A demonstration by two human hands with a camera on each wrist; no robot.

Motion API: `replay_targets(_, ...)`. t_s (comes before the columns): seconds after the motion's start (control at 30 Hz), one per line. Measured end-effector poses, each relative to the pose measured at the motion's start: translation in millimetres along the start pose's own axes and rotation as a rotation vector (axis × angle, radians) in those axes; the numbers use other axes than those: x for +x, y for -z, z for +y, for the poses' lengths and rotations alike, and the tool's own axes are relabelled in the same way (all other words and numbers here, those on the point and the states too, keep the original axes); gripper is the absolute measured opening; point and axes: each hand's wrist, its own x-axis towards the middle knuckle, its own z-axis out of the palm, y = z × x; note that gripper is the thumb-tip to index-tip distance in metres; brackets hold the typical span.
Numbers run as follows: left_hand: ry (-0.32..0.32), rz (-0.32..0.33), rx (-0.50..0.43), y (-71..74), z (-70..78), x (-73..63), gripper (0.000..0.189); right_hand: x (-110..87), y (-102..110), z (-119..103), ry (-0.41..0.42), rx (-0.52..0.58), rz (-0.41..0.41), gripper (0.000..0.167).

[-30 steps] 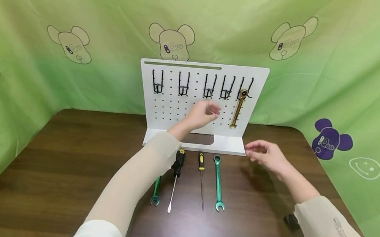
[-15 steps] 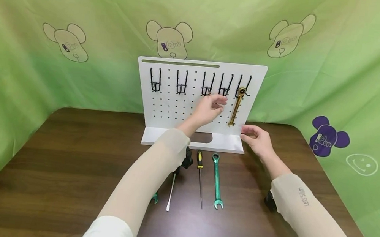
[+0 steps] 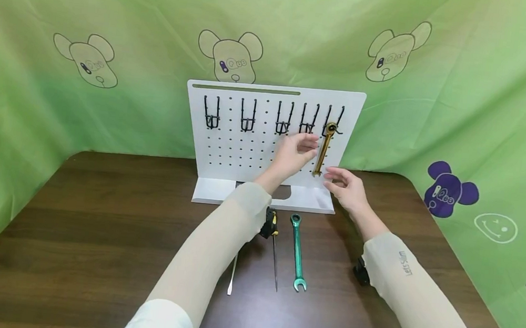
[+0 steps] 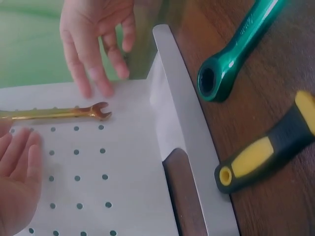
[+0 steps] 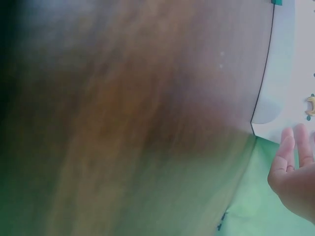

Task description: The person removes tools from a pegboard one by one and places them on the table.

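A gold combination wrench (image 3: 324, 149) hangs by its ring end from the rightmost black hook of the white pegboard (image 3: 226, 150). Just left of the wrench is my left hand (image 3: 294, 154), its fingers loosely bent around nothing. My right hand (image 3: 347, 192) hovers by the wrench's lower, open-ended jaw, fingers extended; in the left wrist view a small gap seems to separate those fingers from the wrench (image 4: 59, 113), though contact is hard to judge. The right wrist view catches only part of the right hand (image 5: 298, 182) and the wrench's tip (image 5: 311, 105).
A green combination wrench (image 3: 298, 252) and a yellow-black screwdriver (image 3: 275, 260) lie on the brown table (image 3: 94, 232) before the board. Another screwdriver's blade (image 3: 231, 280) shows beside my left sleeve, which covers its handle. Several black hooks (image 3: 248, 116) hold nothing.
Both hands have come closer to the hanging gold wrench, the left moving right and the right moving up and left. The left sleeve now covers the green wrench at left. Nothing was grasped.
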Motion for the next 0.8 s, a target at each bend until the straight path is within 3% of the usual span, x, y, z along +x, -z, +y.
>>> replay_targets(0.23, 0.032, -0.011, 0.019, -4.4, 0.4, 1.7, 0.036, -0.4, -2.7, -7.0, 0.017, 0.005, -0.023, 0.044)
replay_targets(0.47, 0.013, -0.029, 0.048, -2.9, -0.6, 1.0, 0.035, 2.7, -6.6, -7.5, 0.013, 0.036, -0.059, 0.044)
replay_targets(0.8, -0.009, -0.034, 0.069, -7.4, 1.8, -1.9, 0.031, -0.6, -6.9, -5.5, 0.002, -0.016, -0.064, 0.035)
